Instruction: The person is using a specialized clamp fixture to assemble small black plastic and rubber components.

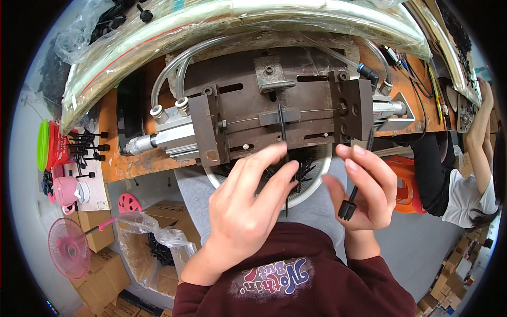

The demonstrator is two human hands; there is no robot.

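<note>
My left hand (245,198) is over the front of a dark metal clamping fixture (237,103), palm down. Its fingertips are bent around a thin black rod (282,124) that reaches from the small centre block (280,116) toward me; the contact is partly hidden. To the right, my right hand (372,187) has its fingers curled around a second black rod with a toothed, crown-like end (347,210), pointing down toward me. A white-rimmed round basin (315,191) with several black rods sits on my lap beneath the hands.
Air cylinders (177,138) with clear hoses (174,66) flank the fixture on an orange-brown bench (124,168). Lower left are a pink fan (69,248) and a plastic-lined carton (142,259). An orange stool (404,190) and another person (470,198) are at right.
</note>
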